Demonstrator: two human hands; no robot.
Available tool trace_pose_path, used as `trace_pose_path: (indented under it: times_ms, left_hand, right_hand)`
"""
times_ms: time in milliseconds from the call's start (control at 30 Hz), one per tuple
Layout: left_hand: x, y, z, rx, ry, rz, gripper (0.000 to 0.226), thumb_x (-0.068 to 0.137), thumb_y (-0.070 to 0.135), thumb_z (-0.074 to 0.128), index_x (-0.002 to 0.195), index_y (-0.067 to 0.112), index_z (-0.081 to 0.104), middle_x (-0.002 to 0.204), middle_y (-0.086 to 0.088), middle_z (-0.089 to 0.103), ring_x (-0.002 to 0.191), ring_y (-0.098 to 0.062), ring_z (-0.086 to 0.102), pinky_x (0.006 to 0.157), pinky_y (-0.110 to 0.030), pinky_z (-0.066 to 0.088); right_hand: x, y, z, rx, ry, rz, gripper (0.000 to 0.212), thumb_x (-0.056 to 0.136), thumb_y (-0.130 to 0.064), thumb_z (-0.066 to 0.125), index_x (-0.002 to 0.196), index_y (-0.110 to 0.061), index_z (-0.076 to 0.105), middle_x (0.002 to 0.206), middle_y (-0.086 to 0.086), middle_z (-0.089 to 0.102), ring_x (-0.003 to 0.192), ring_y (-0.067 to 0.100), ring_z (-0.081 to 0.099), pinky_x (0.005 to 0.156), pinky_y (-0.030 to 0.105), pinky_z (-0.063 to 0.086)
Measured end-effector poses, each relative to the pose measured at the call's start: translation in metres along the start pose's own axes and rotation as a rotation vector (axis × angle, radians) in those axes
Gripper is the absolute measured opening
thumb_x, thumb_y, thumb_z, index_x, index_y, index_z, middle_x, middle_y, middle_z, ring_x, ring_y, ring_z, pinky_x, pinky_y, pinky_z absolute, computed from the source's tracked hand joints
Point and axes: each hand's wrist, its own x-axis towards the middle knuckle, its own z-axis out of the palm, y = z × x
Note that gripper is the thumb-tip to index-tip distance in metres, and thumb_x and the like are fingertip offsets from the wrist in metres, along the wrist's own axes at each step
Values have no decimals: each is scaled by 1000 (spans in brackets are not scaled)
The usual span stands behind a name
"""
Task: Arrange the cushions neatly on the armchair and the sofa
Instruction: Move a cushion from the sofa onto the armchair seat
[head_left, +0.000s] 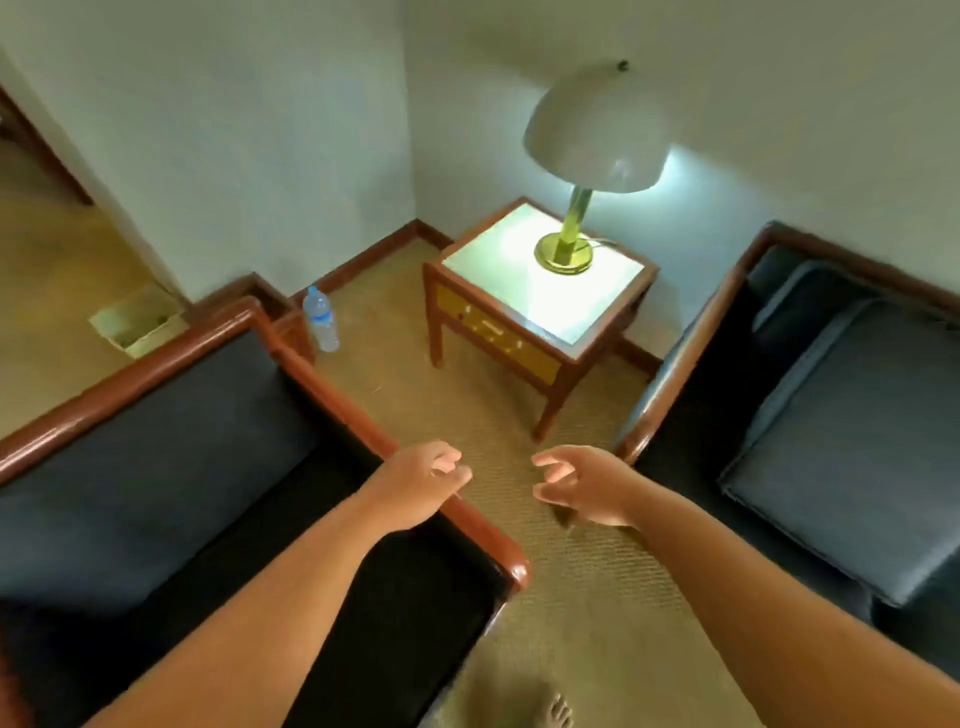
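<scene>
Carpeted lounge: sofa (156, 467), armchair (831, 415), lamp (587, 156).

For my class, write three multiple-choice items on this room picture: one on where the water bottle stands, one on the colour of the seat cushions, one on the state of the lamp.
1. Where is the water bottle?
A. on the side table
B. on the floor beside the left seat's wooden frame
C. on a cushion

2. What colour are the seat cushions?
A. dark blue-grey
B. red
C. white

3. What state is the lamp in?
A. tipped over
B. switched off
C. lit

Answers: 1 B, it stands upright on the carpet by the frame's corner. 2 A, both seats carry dark blue-grey cushions. 3 C, it stands upright and its glow falls on the side table top and the wall.
</scene>
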Motion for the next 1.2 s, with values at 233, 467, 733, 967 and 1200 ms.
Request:
trace_pose_path:
  times_ms: [233,467,733,967,1200]
  left_hand:
    - [47,217,58,253,-139,331,47,99,52,53,139,27,55,134,10,62,118,-8,58,96,-25,45]
    - [75,362,165,354,-349,524,50,99,52,53,143,29,50,137,14,59,122,-6,55,103,-26,43]
    - [168,436,218,451,-373,571,49,99,48,56,143,27,50,139,10,57,118,-4,53,97,-22,39]
    - [319,513,269,518,-335,579,54,98,47,59,146,26,46,147,6,50,123,-11,56,102,-27,44]
    - [474,623,339,752,-226,625,68,97,49,58,155,24,32,160,-3,32,141,-28,41,112,-47,38]
  right_hand:
    - [-146,142,-135,97,361,98,46,97,-43,64,142,-34,53,129,-6,64,112,12,63,97,28,49]
    - [-236,264,-163,244,508,274,52,95,-46,64,144,-31,52,130,-6,63,117,10,61,103,25,44]
    - [-241,361,-184,428,614,396,52,91,-48,68,140,-37,54,126,-14,59,113,5,61,102,28,49]
    - [-182,463,-273,428,623,461,54,93,-47,66,144,-37,50,134,-10,57,113,9,61,95,27,52]
    - [-104,551,-345,517,594,500,42,99,-37,60,141,-37,54,137,-11,57,118,6,58,100,28,50]
